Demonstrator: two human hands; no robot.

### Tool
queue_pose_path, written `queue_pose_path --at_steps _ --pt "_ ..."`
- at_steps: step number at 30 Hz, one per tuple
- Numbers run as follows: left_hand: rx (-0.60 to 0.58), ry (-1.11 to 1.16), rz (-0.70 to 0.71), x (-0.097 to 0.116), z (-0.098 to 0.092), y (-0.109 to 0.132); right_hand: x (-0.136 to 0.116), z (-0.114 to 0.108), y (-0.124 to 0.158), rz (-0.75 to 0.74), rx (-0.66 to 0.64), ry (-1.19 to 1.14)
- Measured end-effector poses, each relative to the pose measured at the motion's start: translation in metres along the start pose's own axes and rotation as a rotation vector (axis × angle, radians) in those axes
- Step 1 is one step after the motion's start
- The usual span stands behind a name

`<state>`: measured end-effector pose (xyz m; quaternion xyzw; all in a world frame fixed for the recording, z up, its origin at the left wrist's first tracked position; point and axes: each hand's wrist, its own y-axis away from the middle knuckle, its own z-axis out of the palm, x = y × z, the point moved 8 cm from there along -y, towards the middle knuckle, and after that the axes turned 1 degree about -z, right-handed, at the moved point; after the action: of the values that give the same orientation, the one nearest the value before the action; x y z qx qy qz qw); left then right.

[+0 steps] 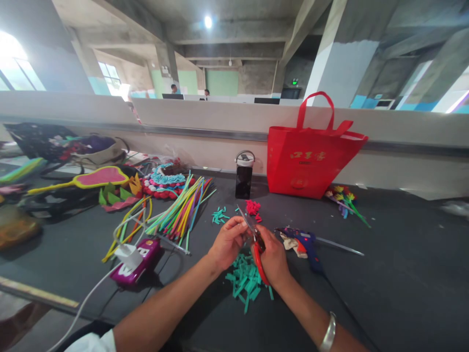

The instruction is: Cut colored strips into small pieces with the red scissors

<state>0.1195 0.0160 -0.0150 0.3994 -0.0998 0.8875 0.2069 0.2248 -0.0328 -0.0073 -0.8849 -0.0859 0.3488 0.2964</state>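
My right hand (pixel 273 256) grips a pair of scissors (pixel 259 266) with red handles, the blades pointing up and to the left. Close against the blades, my left hand (pixel 230 243) is closed in a pinch; whatever its fingertips hold is too small to make out. Below both hands lies a loose pile of green cut strips (pixel 247 283). Just beyond the scissor tips sit a small heap of red pieces (pixel 252 208) and a few teal pieces (pixel 220 215).
Left of my hands lie colourful pipe cleaners (pixel 183 208) and a purple power strip (pixel 137 261) with a white plug. A blue glue gun (pixel 309 244) rests at right. Behind stand a phone (pixel 244 182) against a cup (pixel 245 158) and a red bag (pixel 308 161).
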Motion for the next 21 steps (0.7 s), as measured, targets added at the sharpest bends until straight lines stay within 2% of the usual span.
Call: queue_pose_path --at_steps 13,17,21 --pt "-0.012 -0.037 0.016 0.005 0.005 0.001 -0.002 -0.005 -0.001 0.040 0.011 -0.048" --pt "-0.063 -0.023 -0.017 0.004 0.005 -0.002 0.007 -0.016 -0.006 0.110 0.087 -0.111" --pt "-0.110 0.010 -0.112 -0.003 0.008 -0.002 0.006 -0.030 -0.009 0.128 0.162 -0.239"
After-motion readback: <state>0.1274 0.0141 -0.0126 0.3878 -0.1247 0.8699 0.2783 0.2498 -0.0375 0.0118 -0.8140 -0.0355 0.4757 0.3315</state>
